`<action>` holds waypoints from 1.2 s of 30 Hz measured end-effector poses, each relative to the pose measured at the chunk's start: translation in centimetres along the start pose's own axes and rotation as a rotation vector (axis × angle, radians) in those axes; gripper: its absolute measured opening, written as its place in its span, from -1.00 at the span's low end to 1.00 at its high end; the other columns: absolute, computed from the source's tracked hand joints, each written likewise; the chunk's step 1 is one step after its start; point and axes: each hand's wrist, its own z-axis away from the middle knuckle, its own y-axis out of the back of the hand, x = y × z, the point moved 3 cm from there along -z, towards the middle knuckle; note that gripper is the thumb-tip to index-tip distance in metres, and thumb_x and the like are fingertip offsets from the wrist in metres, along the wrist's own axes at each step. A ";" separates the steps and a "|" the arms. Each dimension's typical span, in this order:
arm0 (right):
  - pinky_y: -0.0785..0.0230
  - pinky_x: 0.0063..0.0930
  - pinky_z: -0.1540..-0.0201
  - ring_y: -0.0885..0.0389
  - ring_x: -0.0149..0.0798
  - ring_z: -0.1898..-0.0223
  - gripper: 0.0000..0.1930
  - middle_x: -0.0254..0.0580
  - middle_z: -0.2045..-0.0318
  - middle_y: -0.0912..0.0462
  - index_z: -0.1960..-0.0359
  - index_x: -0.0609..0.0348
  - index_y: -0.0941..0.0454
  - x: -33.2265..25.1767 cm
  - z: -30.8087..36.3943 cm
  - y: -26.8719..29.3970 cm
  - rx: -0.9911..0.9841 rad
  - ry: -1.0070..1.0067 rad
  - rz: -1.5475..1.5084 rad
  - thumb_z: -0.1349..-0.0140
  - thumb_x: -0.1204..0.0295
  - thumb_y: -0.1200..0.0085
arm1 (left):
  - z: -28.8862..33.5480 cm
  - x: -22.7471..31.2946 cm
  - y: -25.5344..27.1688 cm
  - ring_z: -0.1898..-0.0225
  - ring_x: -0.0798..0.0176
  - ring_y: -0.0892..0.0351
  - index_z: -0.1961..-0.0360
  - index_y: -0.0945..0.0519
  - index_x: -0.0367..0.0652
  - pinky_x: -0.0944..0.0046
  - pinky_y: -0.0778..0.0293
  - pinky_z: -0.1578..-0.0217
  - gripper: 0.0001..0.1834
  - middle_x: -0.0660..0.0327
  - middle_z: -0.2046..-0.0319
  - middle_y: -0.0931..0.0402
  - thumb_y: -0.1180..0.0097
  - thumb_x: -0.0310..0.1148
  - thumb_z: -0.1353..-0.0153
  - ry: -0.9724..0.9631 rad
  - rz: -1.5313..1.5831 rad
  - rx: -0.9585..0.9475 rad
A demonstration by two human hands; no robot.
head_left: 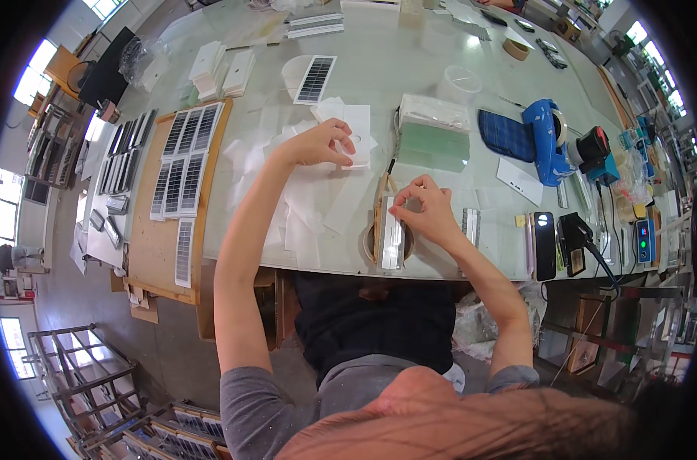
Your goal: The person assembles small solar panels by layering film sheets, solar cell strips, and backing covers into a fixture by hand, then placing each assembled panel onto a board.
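My left hand (324, 143) reaches over a stack of white cards (358, 126), one with a small round hole. Its fingers are curled and stand apart from the thumb, with nothing visible between them. My right hand (431, 208) is closed in a pinch, thumb and forefinger meeting at the side of a shiny silver strip (392, 249). What the fingertips hold is too small to make out. The strip lies lengthwise on a wooden holder (378, 230) near the table's front edge, above a round brown ring (368, 244) that it partly hides.
Left, a wooden board (157, 257) bears several dark gridded panels (182, 184). Another panel (315, 80) lies beyond the cards. Ahead sits a green block (433, 146). A blue tape dispenser (540, 146), a black phone (544, 245) and a soldering tool (575, 234) are at right.
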 end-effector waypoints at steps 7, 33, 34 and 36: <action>0.05 -0.30 -0.04 -0.43 -0.39 0.17 -0.84 -0.44 0.27 -0.45 0.44 -0.10 -0.65 0.0 -0.1 0.2 0.004 0.023 0.013 0.01 0.22 -0.33 | -0.4 -0.5 -0.1 0.17 0.31 -0.42 0.27 -0.69 -0.11 0.29 -0.38 0.09 -0.71 0.16 -0.16 -0.29 -0.38 -0.25 0.04 -0.026 -0.011 0.004; -0.11 -0.51 0.21 -0.35 -0.51 0.45 -0.73 -0.55 0.56 -0.52 0.60 0.14 -0.55 -1.8 0.8 1.6 0.002 -0.295 -0.576 -0.15 0.28 -0.27 | 13.5 6.8 -14.5 0.32 0.18 -0.68 0.30 -0.64 -0.13 0.24 -0.59 0.37 -0.81 0.18 0.22 -0.66 -0.31 -0.48 -0.01 -0.645 -0.096 0.465; -0.07 -0.46 0.16 -0.37 -0.47 0.44 -0.70 -0.53 0.58 -0.49 0.61 0.12 -0.51 -1.8 1.3 1.5 0.107 -0.123 -0.301 -0.11 0.25 -0.31 | 13.8 6.8 -15.0 0.35 0.22 -0.62 0.33 -0.65 -0.10 0.25 -0.55 0.39 -0.84 0.24 0.30 -0.60 -0.33 -0.46 0.00 -0.603 -0.134 0.469; 0.07 -0.30 0.06 -0.40 -0.37 0.37 -0.68 -0.46 0.54 -0.47 0.58 0.05 -0.49 -1.2 1.9 1.0 0.237 0.046 -0.038 0.03 0.19 -0.40 | 14.2 6.8 -15.8 0.41 0.28 -0.45 0.43 -0.68 -0.03 0.29 -0.41 0.43 -0.89 0.35 0.46 -0.39 -0.36 -0.42 0.03 -0.534 -0.152 0.500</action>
